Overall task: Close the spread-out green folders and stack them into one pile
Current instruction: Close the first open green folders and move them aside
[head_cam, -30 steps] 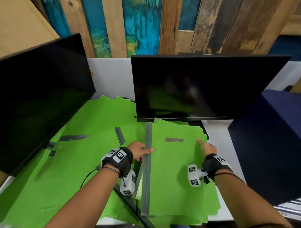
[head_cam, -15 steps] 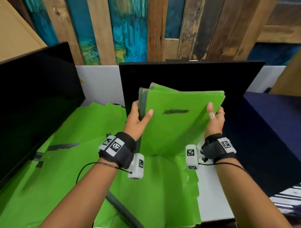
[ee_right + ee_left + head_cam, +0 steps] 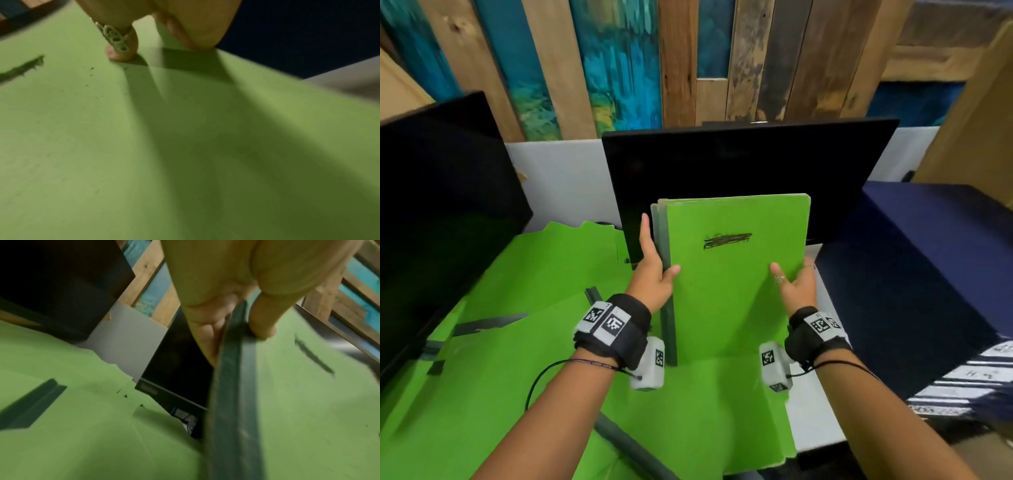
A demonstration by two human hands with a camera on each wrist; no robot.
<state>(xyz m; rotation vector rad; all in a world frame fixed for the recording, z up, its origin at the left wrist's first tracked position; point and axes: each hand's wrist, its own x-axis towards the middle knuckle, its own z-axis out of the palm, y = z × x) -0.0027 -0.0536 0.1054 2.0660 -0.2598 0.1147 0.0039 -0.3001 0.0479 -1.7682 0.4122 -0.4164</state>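
Head view: both hands hold a closed green folder [image 3: 736, 284] upright over open green folders [image 3: 493, 387] covering the white desk [image 3: 811, 425], before two dark monitors [image 3: 750, 164] and a plank wall [image 3: 678, 61].

Left wrist view: the left hand [image 3: 222, 293] pinches the grey spine [image 3: 232, 386].

Right wrist view: the right hand [image 3: 164, 24] grips the folder's right edge, thumb on the cover.

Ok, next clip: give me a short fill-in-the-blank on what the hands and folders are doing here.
1. The left hand grips the held folder along its dark ____ edge.
2. The right hand holds that folder's ____ edge.
3. The folder stands upright in front of a black ____.
4. A dark ____ marks its front cover.

Missing words: spine; right; monitor; scribble
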